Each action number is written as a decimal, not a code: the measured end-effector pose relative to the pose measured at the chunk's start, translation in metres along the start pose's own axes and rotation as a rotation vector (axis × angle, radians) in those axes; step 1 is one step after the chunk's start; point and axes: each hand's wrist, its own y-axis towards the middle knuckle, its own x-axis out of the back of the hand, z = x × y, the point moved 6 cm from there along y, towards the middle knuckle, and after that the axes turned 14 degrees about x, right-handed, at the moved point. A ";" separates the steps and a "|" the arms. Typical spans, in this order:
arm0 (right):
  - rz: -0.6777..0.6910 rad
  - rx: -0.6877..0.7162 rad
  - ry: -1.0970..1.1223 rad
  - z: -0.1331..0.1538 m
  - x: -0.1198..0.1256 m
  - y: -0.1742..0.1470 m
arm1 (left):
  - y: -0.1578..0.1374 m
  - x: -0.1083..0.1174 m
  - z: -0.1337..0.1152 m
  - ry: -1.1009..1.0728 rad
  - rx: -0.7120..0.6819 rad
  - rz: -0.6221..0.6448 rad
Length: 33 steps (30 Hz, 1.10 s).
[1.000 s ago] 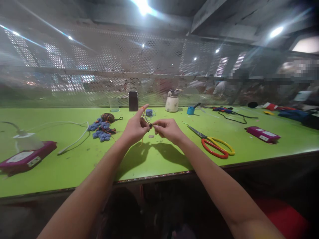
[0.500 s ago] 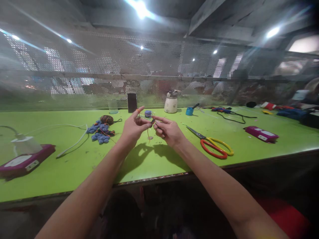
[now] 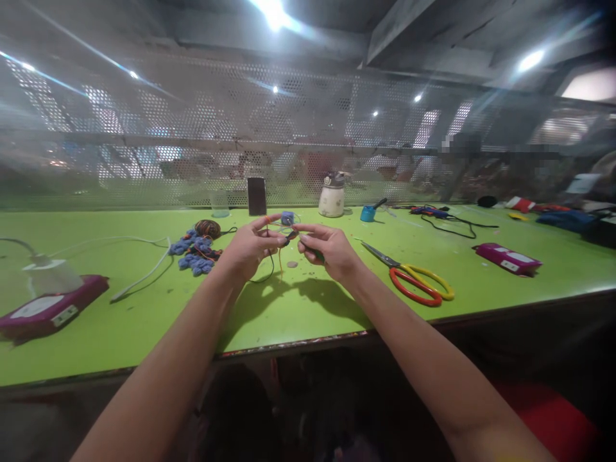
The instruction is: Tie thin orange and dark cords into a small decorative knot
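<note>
My left hand (image 3: 246,249) pinches a small dark piece of crochet (image 3: 290,237) between thumb and fingers, its index finger stretched out with orange yarn (image 3: 281,264) running by it. A dark strand hangs in a loop below this hand. My right hand (image 3: 330,251) is closed around a crochet hook (image 3: 317,255); its dark green handle shows under the palm, while its tip is too small to make out at the piece. Just behind the fingertips sits a small blue-violet yarn bundle (image 3: 287,219).
Blue crocheted flowers (image 3: 195,262) and a multicoloured yarn ball (image 3: 208,229) lie left. Scissors (image 3: 409,279) lie right. Purple power strips (image 3: 507,258) flank both sides. A phone (image 3: 256,196), a bottle (image 3: 332,196), a glass (image 3: 220,205) and a blue pot (image 3: 367,213) stand behind.
My left index finger has come down and the hands are slightly farther apart. The dark piece has shifted left. A dark strand now loops below my left hand, and the hook's handle shows more.
</note>
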 end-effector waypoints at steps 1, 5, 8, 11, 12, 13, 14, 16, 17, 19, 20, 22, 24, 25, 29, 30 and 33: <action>0.008 0.001 -0.002 0.000 0.000 0.000 | 0.000 0.000 0.000 0.005 -0.002 0.000; 0.036 0.016 -0.008 0.003 0.001 0.000 | -0.001 0.000 -0.002 0.026 -0.021 0.005; 0.059 0.042 -0.037 0.007 0.002 0.001 | -0.003 -0.003 -0.004 0.041 -0.032 0.016; 0.080 0.073 -0.078 0.010 0.003 0.002 | -0.006 -0.005 -0.006 0.058 -0.042 0.029; 0.084 0.082 -0.087 0.011 0.004 0.002 | -0.006 -0.006 -0.006 0.064 -0.047 0.033; 0.089 0.092 -0.094 0.011 0.004 0.002 | -0.007 -0.006 -0.006 0.072 -0.053 0.038; 0.093 0.103 -0.099 0.012 0.004 0.002 | -0.007 -0.007 -0.006 0.081 -0.060 0.043; 0.101 0.122 -0.107 0.013 0.004 0.003 | -0.006 -0.007 -0.006 0.096 -0.072 0.051; 0.105 0.128 -0.110 0.014 0.004 0.003 | -0.006 -0.007 -0.006 0.103 -0.077 0.054; 0.115 0.137 -0.118 0.015 0.004 0.003 | -0.006 -0.007 -0.007 0.113 -0.086 0.057; 0.120 0.140 -0.122 0.015 0.004 0.003 | -0.006 -0.006 -0.007 0.117 -0.089 0.059; 0.132 0.147 -0.132 0.016 0.003 0.003 | -0.007 -0.007 -0.008 0.126 -0.091 0.064; 0.140 0.155 -0.142 0.016 0.003 0.003 | -0.008 -0.007 -0.008 0.135 -0.088 0.072; 0.142 0.158 -0.143 0.017 0.003 0.003 | -0.009 -0.007 -0.008 0.138 -0.085 0.075; 0.148 0.164 -0.124 0.017 0.003 0.003 | -0.010 -0.008 -0.009 0.150 -0.075 0.083; 0.151 0.166 -0.122 0.018 0.003 0.003 | -0.010 -0.009 -0.009 0.153 -0.073 0.084; 0.166 0.168 -0.134 0.019 0.003 0.003 | -0.011 -0.010 -0.010 0.163 -0.072 0.087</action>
